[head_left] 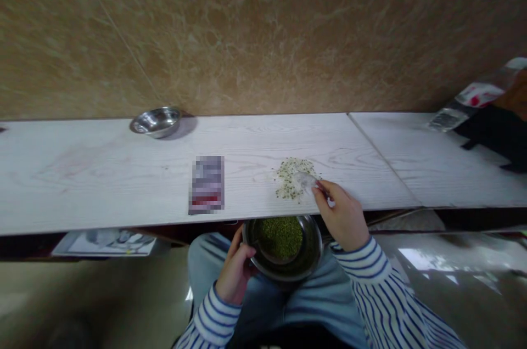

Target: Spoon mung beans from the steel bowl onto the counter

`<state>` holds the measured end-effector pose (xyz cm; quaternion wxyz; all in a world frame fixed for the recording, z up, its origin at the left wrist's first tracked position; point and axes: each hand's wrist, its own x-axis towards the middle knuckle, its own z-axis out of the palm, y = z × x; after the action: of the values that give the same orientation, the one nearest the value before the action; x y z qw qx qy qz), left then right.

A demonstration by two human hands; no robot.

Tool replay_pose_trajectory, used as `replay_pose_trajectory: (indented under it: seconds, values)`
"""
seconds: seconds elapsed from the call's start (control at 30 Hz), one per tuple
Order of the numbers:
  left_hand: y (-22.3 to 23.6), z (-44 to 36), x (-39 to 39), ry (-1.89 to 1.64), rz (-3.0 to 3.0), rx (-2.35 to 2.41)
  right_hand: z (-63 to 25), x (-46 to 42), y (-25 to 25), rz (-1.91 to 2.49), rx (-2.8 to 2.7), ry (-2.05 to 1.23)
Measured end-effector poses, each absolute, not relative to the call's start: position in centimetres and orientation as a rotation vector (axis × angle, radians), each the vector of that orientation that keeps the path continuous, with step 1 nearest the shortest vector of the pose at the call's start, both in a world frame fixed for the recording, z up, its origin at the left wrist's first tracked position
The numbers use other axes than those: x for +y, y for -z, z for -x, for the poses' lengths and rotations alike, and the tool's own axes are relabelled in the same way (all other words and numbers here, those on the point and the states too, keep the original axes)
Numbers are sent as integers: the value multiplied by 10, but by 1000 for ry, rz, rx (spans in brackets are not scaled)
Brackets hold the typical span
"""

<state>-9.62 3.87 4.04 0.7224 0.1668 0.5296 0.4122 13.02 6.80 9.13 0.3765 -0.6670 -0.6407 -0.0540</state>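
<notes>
My left hand [236, 268] grips the left rim of a steel bowl [313, 247], held at my lap against the table's front edge. Many small green beans [284, 234], like mung beans, lie inside it. More beans [286, 187] are scattered over the white tabletop just beyond the bowl. Over their right side, my right hand [343, 214] pinches a small, pale, see-through thing [304, 180] between thumb and fingers; whether it is a spoon or a piece of plastic I cannot make out. Its far end is among the spilled beans.
A second steel bowl [158, 123] stands by the wall at left. A phone-shaped, blurred-out item [207, 184] lies left of the beans. A clear bottle [465, 102] and a dark item [494, 135] are at far right. Printed sheets [107, 243] show below the tabletop [102, 184].
</notes>
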Motion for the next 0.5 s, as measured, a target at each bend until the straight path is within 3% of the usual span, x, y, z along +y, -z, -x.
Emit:
replay_pose_trajectory:
  seconds: [0.5]
  values:
    - [-37,88,26,-963,-367,1127,-88,67,-87,1603,-1950,134]
